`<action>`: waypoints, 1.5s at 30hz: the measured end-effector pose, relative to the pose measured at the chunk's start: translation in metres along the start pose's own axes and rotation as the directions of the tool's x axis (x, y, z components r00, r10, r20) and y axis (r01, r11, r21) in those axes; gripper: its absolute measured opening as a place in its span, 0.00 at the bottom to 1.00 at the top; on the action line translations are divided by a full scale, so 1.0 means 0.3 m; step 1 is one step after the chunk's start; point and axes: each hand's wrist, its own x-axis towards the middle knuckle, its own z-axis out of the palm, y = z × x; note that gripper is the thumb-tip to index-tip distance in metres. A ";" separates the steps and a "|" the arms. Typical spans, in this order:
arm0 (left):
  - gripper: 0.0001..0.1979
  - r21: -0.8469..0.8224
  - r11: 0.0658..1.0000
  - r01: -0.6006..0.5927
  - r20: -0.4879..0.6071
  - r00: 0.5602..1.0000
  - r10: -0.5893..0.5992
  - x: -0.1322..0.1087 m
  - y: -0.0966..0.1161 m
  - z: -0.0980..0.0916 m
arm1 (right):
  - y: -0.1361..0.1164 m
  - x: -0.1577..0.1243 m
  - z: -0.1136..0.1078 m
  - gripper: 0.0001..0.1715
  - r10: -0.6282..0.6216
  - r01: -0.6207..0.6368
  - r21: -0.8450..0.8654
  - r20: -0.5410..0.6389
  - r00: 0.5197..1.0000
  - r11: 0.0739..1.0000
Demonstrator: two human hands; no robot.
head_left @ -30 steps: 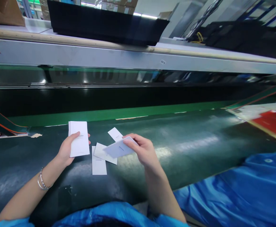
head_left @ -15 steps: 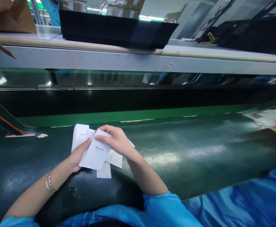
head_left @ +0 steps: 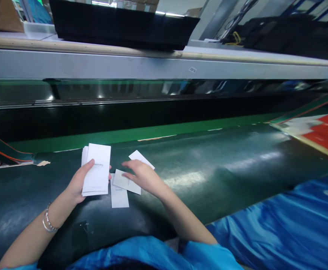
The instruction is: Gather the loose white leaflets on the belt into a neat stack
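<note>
A stack of white printed booklets (head_left: 98,176) is gripped in my left hand (head_left: 81,180), thumb on top and fingertips showing at its right edge. More white booklets (head_left: 84,155) show behind its upper left side. My right hand (head_left: 141,175) has its thumb and fingers apart with nothing between them, over the loose booklets. Beneath its fingers lies a tilted white booklet (head_left: 124,182), overlapping a lower booklet (head_left: 119,197). Another booklet (head_left: 142,159) lies at an angle just beyond my right hand.
A dark green work surface (head_left: 209,180) stretches across the view. Behind it runs a grey ledge (head_left: 110,65) carrying a black tray (head_left: 124,28). Red and white items (head_left: 327,131) sit at the right. Blue fabric (head_left: 288,225) covers the lower right.
My right hand has let go of the booklets and moved right, its fingers now apart. My left hand has shifted left with the stack, uncovering more of the loose booklets. The camera view has shifted slightly.
</note>
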 end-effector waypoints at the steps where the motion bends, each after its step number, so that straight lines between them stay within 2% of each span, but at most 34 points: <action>1: 0.18 0.002 1.000 -0.016 -0.023 1.000 0.016 -0.005 0.007 0.002 | 0.029 -0.032 0.024 0.24 0.070 -0.061 -0.063 0.159 0.985 0.996; 2: 0.17 0.008 1.000 -0.026 -0.041 0.999 0.027 -0.009 0.013 0.005 | 0.053 -0.063 0.050 0.30 0.143 -0.113 -0.125 0.260 0.955 0.986; 3: 0.17 0.015 0.999 -0.034 -0.054 0.998 0.035 -0.011 0.017 0.007 | 0.071 -0.090 0.076 0.35 0.212 -0.164 -0.174 0.308 0.927 0.971; 5: 0.16 0.027 0.999 -0.047 -0.069 0.996 0.048 -0.011 0.021 0.014 | 0.093 -0.128 0.123 0.43 0.331 -0.271 -0.221 0.309 0.892 0.937; 7: 0.16 0.046 0.997 -0.067 -0.082 0.994 0.070 -0.008 0.022 0.021 | 0.103 -0.144 0.159 0.46 0.405 -0.356 -0.216 0.266 0.875 0.909; 9: 0.15 0.062 0.995 -0.080 -0.098 0.991 0.085 -0.004 0.021 0.026 | 0.109 -0.148 0.174 0.41 0.451 -0.422 -0.168 0.220 0.865 0.891; 11: 0.15 0.068 0.995 -0.073 -0.107 0.991 0.080 0.000 0.020 0.028 | 0.116 -0.149 0.160 0.26 0.494 -0.496 -0.058 0.241 0.836 0.867; 13: 0.16 0.073 0.995 -0.064 -0.116 0.991 0.073 0.004 0.019 0.025 | 0.122 -0.154 0.112 0.13 0.472 -0.522 0.148 0.276 0.838 0.840; 15: 0.17 0.073 0.995 -0.063 -0.113 0.991 0.071 0.010 0.015 0.017 | 0.115 -0.159 0.031 0.09 0.371 -0.442 0.426 0.242 0.896 0.790; 17: 0.18 0.072 0.996 -0.058 -0.094 0.993 0.065 0.019 0.008 0.005 | 0.086 -0.153 -0.065 0.14 0.282 -0.290 0.648 0.119 0.952 0.704; 20: 0.22 0.085 0.996 -0.027 -0.054 0.998 0.032 0.034 -0.011 -0.012 | -0.008 -0.102 -0.179 0.21 0.206 -0.138 0.835 0.030 0.978 0.532; 22: 0.26 0.065 0.997 -0.030 -0.039 0.999 0.033 0.039 -0.025 -0.018 | -0.087 -0.041 -0.205 0.23 0.150 -0.094 0.897 0.032 0.988 0.431; 23: 0.30 0.043 0.998 -0.040 -0.025 0.999 0.041 0.038 -0.031 -0.018 | -0.124 -0.006 -0.201 0.24 0.138 -0.076 0.908 0.020 0.990 0.412; 25: 0.40 0.012 0.998 -0.058 0.020 0.998 0.058 0.031 -0.039 -0.015 | -0.183 0.058 -0.172 0.22 0.157 -0.015 0.888 -0.064 0.985 0.460; 27: 0.45 0.017 0.997 -0.072 0.072 0.995 0.070 0.021 -0.042 -0.009 | -0.218 0.106 -0.130 0.20 0.164 0.061 0.826 -0.183 0.969 0.560; 30: 0.43 0.014 0.996 -0.089 0.053 0.995 0.088 0.015 -0.039 -0.003 | -0.237 0.134 -0.080 0.18 0.160 0.126 0.732 -0.308 0.938 0.670; 33: 0.41 -0.010 0.995 -0.102 -0.014 0.995 0.102 0.022 -0.035 -0.004 | -0.242 0.130 -0.057 0.18 0.184 0.117 0.676 -0.356 0.916 0.728; 35: 0.40 -0.014 0.995 -0.101 0.001 0.995 0.101 0.028 -0.035 -0.007 | -0.248 0.129 -0.049 0.17 0.183 0.127 0.638 -0.397 0.899 0.759; 37: 0.40 -0.033 0.996 -0.079 0.065 0.995 0.081 0.030 -0.038 -0.008 | -0.255 0.133 -0.043 0.13 0.127 0.204 0.554 -0.500 0.857 0.807; 39: 0.42 -0.055 0.998 -0.041 0.129 0.990 0.047 0.026 -0.041 -0.008 | -0.256 0.141 -0.039 0.10 0.031 0.294 0.420 -0.615 0.788 0.858; 42: 0.43 -0.013 1.000 -0.012 0.152 0.988 0.014 0.010 -0.036 -0.005 | -0.228 0.141 -0.038 0.09 -0.058 0.341 0.259 -0.714 0.698 0.904; 43: 0.42 0.005 1.000 -0.026 0.137 0.990 0.025 0.004 -0.030 -0.006 | -0.209 0.133 -0.038 0.11 -0.068 0.338 0.238 -0.719 0.692 0.911; 44: 0.39 0.018 0.998 -0.053 0.111 0.993 0.050 -0.001 -0.022 -0.007 | -0.185 0.120 -0.035 0.15 -0.079 0.326 0.233 -0.693 0.717 0.916; 45: 0.36 0.024 0.996 -0.089 0.075 0.993 0.087 -0.006 -0.013 -0.008 | -0.159 0.101 -0.029 0.19 -0.098 0.303 0.235 -0.619 0.779 0.924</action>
